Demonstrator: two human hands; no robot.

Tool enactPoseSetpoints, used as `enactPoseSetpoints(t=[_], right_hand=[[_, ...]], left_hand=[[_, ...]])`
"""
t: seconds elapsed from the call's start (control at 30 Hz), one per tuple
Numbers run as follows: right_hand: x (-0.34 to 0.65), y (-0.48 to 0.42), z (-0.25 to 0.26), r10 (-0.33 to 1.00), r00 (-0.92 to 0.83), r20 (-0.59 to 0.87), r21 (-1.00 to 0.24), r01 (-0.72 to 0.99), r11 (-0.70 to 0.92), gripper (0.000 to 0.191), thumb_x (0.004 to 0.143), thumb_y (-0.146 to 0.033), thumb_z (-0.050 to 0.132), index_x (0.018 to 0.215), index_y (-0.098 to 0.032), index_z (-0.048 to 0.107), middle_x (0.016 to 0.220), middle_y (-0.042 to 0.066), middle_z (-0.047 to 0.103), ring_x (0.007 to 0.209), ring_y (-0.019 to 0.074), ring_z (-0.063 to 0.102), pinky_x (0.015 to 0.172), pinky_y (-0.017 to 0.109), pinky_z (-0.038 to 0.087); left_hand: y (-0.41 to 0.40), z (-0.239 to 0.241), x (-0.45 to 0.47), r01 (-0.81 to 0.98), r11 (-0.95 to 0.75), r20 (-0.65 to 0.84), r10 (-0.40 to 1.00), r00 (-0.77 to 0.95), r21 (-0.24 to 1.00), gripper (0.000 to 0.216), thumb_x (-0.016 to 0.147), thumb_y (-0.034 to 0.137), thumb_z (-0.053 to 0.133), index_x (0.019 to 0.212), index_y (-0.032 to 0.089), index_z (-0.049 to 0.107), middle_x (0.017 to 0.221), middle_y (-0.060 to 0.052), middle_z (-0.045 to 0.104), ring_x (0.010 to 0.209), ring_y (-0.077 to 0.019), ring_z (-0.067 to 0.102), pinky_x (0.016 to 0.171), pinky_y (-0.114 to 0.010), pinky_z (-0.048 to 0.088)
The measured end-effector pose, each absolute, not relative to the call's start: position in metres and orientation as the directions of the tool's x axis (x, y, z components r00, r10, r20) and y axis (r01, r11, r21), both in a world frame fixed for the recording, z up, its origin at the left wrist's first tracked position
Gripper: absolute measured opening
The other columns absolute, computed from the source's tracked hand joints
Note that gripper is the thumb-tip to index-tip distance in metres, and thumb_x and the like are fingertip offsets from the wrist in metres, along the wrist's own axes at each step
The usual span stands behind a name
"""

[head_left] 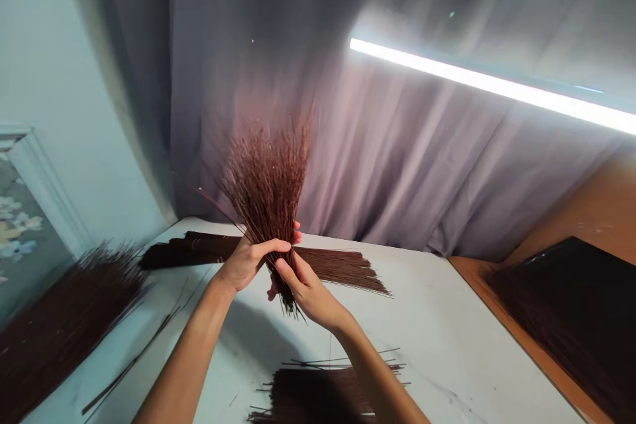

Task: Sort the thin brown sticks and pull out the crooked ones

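A bundle of thin dark brown bristle stalks (271, 192) stands nearly upright above the white table, its fine ends fanned out at the top. My left hand (247, 262) is wrapped round its narrow lower part, thumb across the front. Just below and to the right, my right hand (303, 281) also closes on the bundle, near the cut ends. A few stray stalks stick out to the left. The fingers behind the bundle are mostly hidden.
On the white table (442, 324) lie a long row of stalks (348, 268) behind my hands, a pile (313, 394) in front, loose stalks (134, 361) and a large heap (64, 324) at left. More dark stalks (571, 318) lie at right. A grey curtain (397, 165) hangs behind, with a tube light (487, 83).
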State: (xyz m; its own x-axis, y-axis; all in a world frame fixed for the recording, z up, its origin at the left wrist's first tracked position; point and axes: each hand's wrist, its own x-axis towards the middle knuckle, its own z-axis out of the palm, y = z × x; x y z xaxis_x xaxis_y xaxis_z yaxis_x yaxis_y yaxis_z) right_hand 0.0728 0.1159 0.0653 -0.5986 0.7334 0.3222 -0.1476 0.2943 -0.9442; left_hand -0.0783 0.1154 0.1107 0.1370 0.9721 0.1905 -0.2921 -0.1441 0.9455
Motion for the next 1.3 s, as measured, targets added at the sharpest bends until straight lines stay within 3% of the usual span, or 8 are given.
enactPoseSetpoints(t=[0.13, 0.23, 0.4, 0.53, 0.73, 0.97, 1.1, 1.3], right_hand=[[0.094, 0.125, 0.075, 0.743, -0.572, 0.347, -0.879, 0.078, 0.471, 0.044, 0.099, -0.059, 0.051, 0.110, -0.019, 0.062, 0.096, 0.004, 0.065, 0.088, 0.0179, 0.060, 0.083, 0.033, 0.051], [0.111, 0.127, 0.090, 0.798, -0.457, 0.393, -0.850, 0.151, 0.505, 0.040, 0.100, -0.056, 0.050, 0.098, -0.018, 0.062, 0.087, 0.003, 0.064, 0.079, 0.0165, 0.058, 0.074, 0.030, 0.049], [0.097, 0.108, 0.100, 0.794, -0.368, 0.485, -0.660, 0.441, 0.608, 0.021, 0.095, -0.042, 0.063, 0.094, -0.022, 0.057, 0.089, 0.002, 0.066, 0.072, 0.0167, 0.059, 0.064, 0.027, 0.040], [0.067, 0.098, 0.083, 0.804, -0.304, 0.511, -0.536, 0.619, 0.574, 0.008, 0.099, -0.020, 0.051, 0.097, -0.021, 0.058, 0.098, 0.007, 0.072, 0.076, 0.0207, 0.066, 0.062, 0.028, 0.035], [0.052, 0.092, 0.062, 0.829, -0.241, 0.506, -0.571, 0.626, 0.531, 0.012, 0.095, -0.019, 0.043, 0.087, -0.020, 0.051, 0.080, 0.008, 0.068, 0.061, 0.0209, 0.063, 0.055, 0.029, 0.028], [0.050, 0.087, 0.063, 0.867, -0.263, 0.422, -0.705, 0.506, 0.497, 0.012, 0.084, -0.014, 0.055, 0.077, -0.022, 0.048, 0.065, 0.004, 0.061, 0.052, 0.0175, 0.053, 0.052, 0.028, 0.026], [0.077, 0.107, 0.078, 0.887, -0.326, 0.327, -0.842, 0.326, 0.430, 0.030, 0.090, -0.036, 0.064, 0.068, -0.021, 0.051, 0.059, 0.001, 0.056, 0.051, 0.0149, 0.050, 0.048, 0.025, 0.030], [0.112, 0.131, 0.088, 0.857, -0.463, 0.227, -0.928, 0.163, 0.334, 0.048, 0.090, -0.063, 0.061, 0.097, -0.015, 0.063, 0.089, 0.006, 0.066, 0.077, 0.0170, 0.063, 0.066, 0.029, 0.054]], left_hand=[[0.118, 0.110, -0.074, -0.164, -0.208, 0.223, 0.972, 0.079, 0.964, 0.025, 0.069, 0.015, 0.077, 0.093, 0.018, 0.079, 0.088, -0.002, 0.077, 0.088, -0.0202, 0.068, 0.087, -0.031, 0.052], [0.124, 0.103, -0.069, -0.141, -0.235, 0.238, 0.971, 0.010, 0.962, 0.019, 0.068, 0.012, 0.076, 0.085, 0.019, 0.077, 0.082, 0.001, 0.075, 0.086, -0.0186, 0.067, 0.088, -0.030, 0.049], [0.132, 0.090, -0.061, -0.167, -0.262, 0.252, 0.964, -0.082, 0.951, 0.025, 0.072, 0.020, 0.078, 0.096, 0.019, 0.072, 0.095, -0.002, 0.075, 0.092, -0.0213, 0.067, 0.087, -0.033, 0.050], [0.136, 0.085, -0.060, -0.183, -0.273, 0.249, 0.958, -0.143, 0.945, 0.031, 0.071, 0.020, 0.083, 0.099, 0.019, 0.068, 0.094, -0.003, 0.075, 0.090, -0.0209, 0.068, 0.087, -0.034, 0.051], [0.137, 0.086, -0.060, -0.238, -0.278, 0.221, 0.945, -0.242, 0.931, 0.037, 0.067, 0.020, 0.088, 0.096, 0.020, 0.065, 0.087, 0.001, 0.072, 0.078, -0.0164, 0.067, 0.078, -0.030, 0.051], [0.141, 0.081, -0.056, -0.326, -0.288, 0.198, 0.938, -0.283, 0.900, 0.029, 0.073, 0.035, 0.087, 0.078, 0.019, 0.064, 0.067, 0.003, 0.067, 0.062, -0.0141, 0.064, 0.062, -0.026, 0.049], [0.139, 0.084, -0.065, -0.365, -0.283, 0.213, 0.952, -0.220, 0.887, 0.024, 0.071, 0.029, 0.088, 0.076, 0.017, 0.068, 0.068, 0.002, 0.069, 0.065, -0.0130, 0.064, 0.065, -0.024, 0.050], [0.130, 0.100, -0.073, -0.460, -0.173, 0.172, 0.984, -0.044, 0.871, 0.032, 0.068, 0.026, 0.090, 0.095, 0.014, 0.078, 0.090, -0.006, 0.079, 0.079, -0.0177, 0.073, 0.076, -0.028, 0.058]])
